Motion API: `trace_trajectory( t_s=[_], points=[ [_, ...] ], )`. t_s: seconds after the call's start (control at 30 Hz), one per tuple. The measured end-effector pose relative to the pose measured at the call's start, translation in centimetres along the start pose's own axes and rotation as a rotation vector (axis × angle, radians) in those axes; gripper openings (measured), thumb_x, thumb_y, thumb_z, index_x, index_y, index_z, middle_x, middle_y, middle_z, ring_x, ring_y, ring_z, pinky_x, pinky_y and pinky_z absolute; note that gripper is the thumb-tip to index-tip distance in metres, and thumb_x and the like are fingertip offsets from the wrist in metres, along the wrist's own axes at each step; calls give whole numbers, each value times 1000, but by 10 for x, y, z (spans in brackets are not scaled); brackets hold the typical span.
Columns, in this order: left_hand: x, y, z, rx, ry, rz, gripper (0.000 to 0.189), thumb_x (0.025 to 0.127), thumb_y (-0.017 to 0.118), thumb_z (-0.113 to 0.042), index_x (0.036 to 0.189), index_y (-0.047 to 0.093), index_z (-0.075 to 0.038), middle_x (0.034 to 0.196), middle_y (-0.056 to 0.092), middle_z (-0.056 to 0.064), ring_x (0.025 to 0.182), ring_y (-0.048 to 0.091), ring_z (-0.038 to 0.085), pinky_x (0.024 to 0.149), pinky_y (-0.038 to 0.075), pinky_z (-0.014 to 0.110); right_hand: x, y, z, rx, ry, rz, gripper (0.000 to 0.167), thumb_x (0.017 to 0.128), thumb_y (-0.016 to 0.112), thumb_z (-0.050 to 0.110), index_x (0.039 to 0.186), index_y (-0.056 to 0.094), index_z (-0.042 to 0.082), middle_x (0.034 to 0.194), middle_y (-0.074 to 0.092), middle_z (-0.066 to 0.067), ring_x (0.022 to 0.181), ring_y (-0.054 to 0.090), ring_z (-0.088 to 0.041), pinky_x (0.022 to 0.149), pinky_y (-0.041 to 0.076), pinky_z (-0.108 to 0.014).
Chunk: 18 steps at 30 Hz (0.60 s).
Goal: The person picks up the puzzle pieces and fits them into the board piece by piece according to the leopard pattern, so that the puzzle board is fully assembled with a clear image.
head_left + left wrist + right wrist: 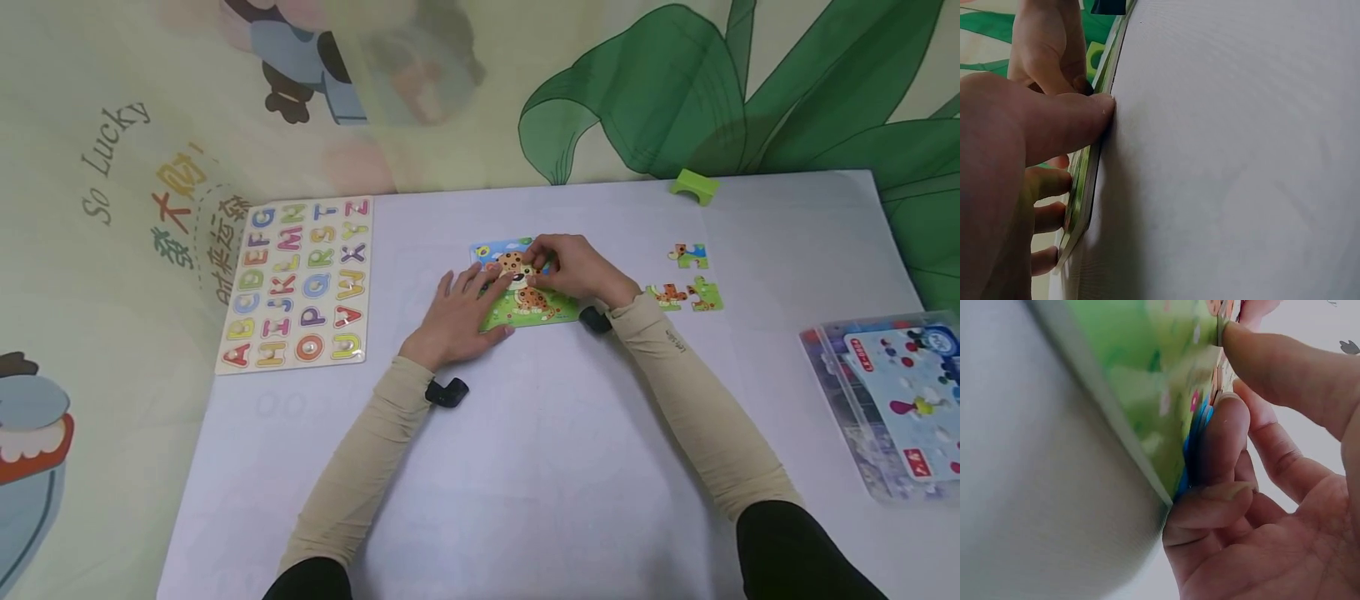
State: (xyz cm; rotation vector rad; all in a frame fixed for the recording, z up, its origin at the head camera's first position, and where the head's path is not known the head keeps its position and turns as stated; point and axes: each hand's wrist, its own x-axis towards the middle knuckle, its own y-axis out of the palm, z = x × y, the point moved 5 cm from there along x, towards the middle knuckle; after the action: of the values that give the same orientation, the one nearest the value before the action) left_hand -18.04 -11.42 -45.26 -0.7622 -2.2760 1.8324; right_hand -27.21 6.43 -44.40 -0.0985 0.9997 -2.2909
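Observation:
A leopard jigsaw puzzle (pixel 536 317) with a green and blue background lies flat at the table's middle. My left hand (pixel 459 323) rests on its left side with spread fingers, its thumb (pixel 1088 115) against the near edge. Over the upper right part, my right hand (pixel 576 267) pinches a puzzle piece (pixel 1221 331) between thumb and curled fingers; the hand covers most of that piece. To the right lie three loose pieces: a blue and green one (pixel 690 256), a spotted one (pixel 667 296) by the sleeve, and a green one (pixel 706 294).
A wooden alphabet board (pixel 352 359) filled with coloured letters lies on the left of the white table (pixel 525 475). At the far edge stands a green arch block (pixel 695 186). A clear plastic box (pixel 862 442) with a printed card sits at the right.

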Motion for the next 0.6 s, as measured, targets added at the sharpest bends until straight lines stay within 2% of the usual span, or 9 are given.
trace_trajectory(
  t_s=[0.27,0.4,0.47,0.6],
  points=[
    [-1,1,-1,-10,3,8,73,107,51,-57,170,25,-33,179,17,4,166,9,34,131,12,65,-4,-3,-2,25,-32,-6,31,96,80,14,123,69,5,108,73,-13,84,63,-23,76,50,-30],
    [0,2,-2,3,-3,12,72,107,49,-59,170,25,-33,179,16,3,166,9,34,131,12,65,-13,-17,-11,56,-45,-54,34,93,82,12,124,72,7,104,73,-13,88,65,-24,79,51,-31],
    [1,3,-2,2,-6,6,72,107,49,-59,170,25,-33,179,16,3,166,9,34,131,12,65,-21,-30,-22,57,-11,-96,36,92,83,13,126,72,7,105,72,-14,91,65,-26,79,51,-32],
    [1,3,-4,7,-14,-4,70,108,47,-59,170,27,-33,179,17,4,166,11,36,131,13,66,-48,-66,-51,10,135,-143,42,93,82,17,131,69,5,116,71,-20,103,64,-32,85,51,-37]
  ],
)
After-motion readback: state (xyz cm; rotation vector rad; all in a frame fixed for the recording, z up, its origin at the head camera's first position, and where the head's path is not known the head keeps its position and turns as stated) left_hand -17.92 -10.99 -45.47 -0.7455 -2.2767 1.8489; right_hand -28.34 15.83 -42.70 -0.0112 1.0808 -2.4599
